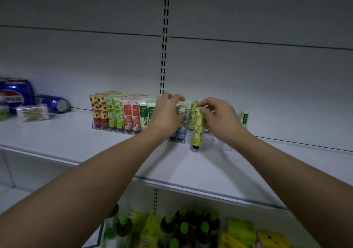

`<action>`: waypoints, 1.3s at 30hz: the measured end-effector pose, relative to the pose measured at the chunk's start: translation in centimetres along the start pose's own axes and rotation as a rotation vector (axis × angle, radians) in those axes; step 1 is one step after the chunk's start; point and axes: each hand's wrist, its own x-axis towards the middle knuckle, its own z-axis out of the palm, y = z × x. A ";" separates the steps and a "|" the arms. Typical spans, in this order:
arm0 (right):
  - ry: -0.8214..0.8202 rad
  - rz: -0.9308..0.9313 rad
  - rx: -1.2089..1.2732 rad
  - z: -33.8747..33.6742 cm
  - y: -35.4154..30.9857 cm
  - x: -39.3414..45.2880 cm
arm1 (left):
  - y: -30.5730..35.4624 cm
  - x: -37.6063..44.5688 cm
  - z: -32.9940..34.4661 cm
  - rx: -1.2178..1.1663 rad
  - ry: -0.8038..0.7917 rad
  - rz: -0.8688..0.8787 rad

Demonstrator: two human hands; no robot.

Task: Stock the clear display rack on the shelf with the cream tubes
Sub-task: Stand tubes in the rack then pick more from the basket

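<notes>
Grey shelving panels back a white shelf (pixel 76 144), where the clear display rack (pixel 219 145) runs from about nine o'clock toward three o'clock of centre; its left half already stands full of cream tubes (pixel 118 112) in strawberry, green, pink and white prints, while the compartments toward the right end look bare, so I judge the job a little over half done. At centre, the right hand (pixel 219 118) pinches the crimped top of a yellow lemon-print tube (pixel 197 131), cap down at the rack's front edge and not yet seated, a lone tube (pixel 244 117) stands at three o'clock, and the left hand (pixel 168 112) curls around the blue-flowered tubes (pixel 181 121), steadying them.
</notes>
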 end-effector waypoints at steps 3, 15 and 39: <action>-0.022 0.021 -0.052 -0.7 -0.5 0.2 | 0.1 -1.9 -0.6 0.014 0.029 -0.001; 0.047 -0.034 -0.392 -2.9 -1.0 5.4 | -1.4 -8.4 1.0 0.203 -0.540 -0.019; 0.107 -0.183 -0.723 2.4 4.3 10.0 | -1.9 -8.2 2.1 0.338 -0.622 -0.024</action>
